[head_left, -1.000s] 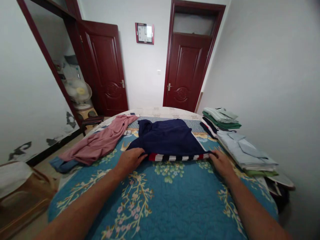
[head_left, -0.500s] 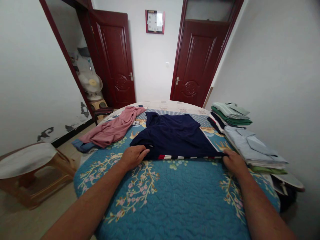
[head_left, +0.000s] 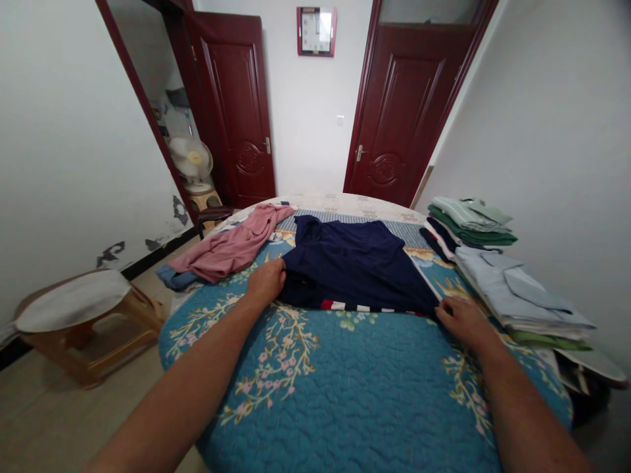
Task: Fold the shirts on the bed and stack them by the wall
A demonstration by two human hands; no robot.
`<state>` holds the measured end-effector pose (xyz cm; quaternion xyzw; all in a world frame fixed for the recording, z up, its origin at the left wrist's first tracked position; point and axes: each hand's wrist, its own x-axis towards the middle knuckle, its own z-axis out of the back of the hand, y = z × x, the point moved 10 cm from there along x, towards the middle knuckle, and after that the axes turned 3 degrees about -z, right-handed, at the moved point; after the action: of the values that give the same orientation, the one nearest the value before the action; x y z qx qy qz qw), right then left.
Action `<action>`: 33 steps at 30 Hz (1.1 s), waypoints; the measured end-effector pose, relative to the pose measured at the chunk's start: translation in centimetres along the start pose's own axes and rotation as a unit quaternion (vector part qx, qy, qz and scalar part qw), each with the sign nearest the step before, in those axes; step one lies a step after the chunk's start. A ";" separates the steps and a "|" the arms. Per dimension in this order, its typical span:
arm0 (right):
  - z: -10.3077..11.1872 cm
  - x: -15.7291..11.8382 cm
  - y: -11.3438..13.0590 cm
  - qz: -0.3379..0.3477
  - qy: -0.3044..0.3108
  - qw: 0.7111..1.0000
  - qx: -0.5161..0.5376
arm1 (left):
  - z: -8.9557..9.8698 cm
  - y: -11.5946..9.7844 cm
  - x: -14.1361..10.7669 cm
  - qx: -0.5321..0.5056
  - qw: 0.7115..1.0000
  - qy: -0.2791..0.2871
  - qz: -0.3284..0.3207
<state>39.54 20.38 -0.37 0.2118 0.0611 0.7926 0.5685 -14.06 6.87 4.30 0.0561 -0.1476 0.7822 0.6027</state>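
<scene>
Having a pale-topped stool (head_left: 76, 305) standing at far left, and a pink garment (head_left: 231, 246) lying rumpled near the left side of the teal quilted cover (head_left: 374, 387). Holding the left forearm (head_left: 197, 374) out from the lower left, slanting inward and away from the body. Facing the back of the left hand (head_left: 266, 282) upward, while closing its fingers narrowly on the left edge of the navy garment (head_left: 355, 263), with the fingertips hidden at the cloth. Holding the navy garment between both hands, laid loosely creased mid-cover, and showing a red, white and black striped strip (head_left: 362, 307) along its near edge. Pinching its near right corner with the right hand (head_left: 458, 320), set nearer the body than the left, with bent fingers. Sloping the right forearm (head_left: 517, 401) outward to the lower right. Having folded clothes (head_left: 517, 286) lying just beyond that hand, stacked toward the right wall.
</scene>
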 end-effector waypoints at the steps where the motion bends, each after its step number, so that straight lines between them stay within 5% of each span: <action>1: -0.1 0.0 0.1 0.003 0.001 1.000 -0.004 | 0.5 0.8 -0.4 0.002 1.000 -0.006 0.011; 6: 0.0 -0.1 1.1 0.019 0.017 1.000 0.010 | 1.8 5.4 -2.5 -0.009 0.998 0.011 0.061; 11: 0.4 -0.5 3.5 0.053 0.019 0.998 0.025 | 1.4 4.3 -3.7 -0.152 0.987 0.053 -0.026; 16: 0.7 -0.8 5.6 0.109 0.035 0.991 0.070 | 2.6 3.8 -3.5 -0.224 0.973 -0.029 -0.048; 18: 1.5 -0.7 4.8 0.087 0.014 0.991 0.102 | 2.2 3.6 -3.5 -0.239 0.969 -0.017 -0.051; 23: 3.6 -0.5 0.2 -0.011 -0.066 0.990 0.125 | 0.3 1.4 -4.7 -0.310 0.935 0.148 -0.091; 28: 1.6 -0.5 -0.5 0.000 0.034 0.997 0.070 | -1.3 0.6 -6.7 -0.366 0.863 0.344 -0.052; 30: 1.1 -0.5 -0.5 0.002 0.058 0.997 0.044 | -1.3 1.4 -5.6 -0.368 0.868 0.333 -0.020; 33: 0.9 -0.6 -0.7 0.005 0.062 0.998 0.019 | 0.3 3.2 -1.5 -0.335 0.925 0.177 0.007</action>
<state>40.67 19.97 0.08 0.1734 0.1102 0.8054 0.5560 -16.80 4.68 3.71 -0.2893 -0.2926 0.6882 0.5976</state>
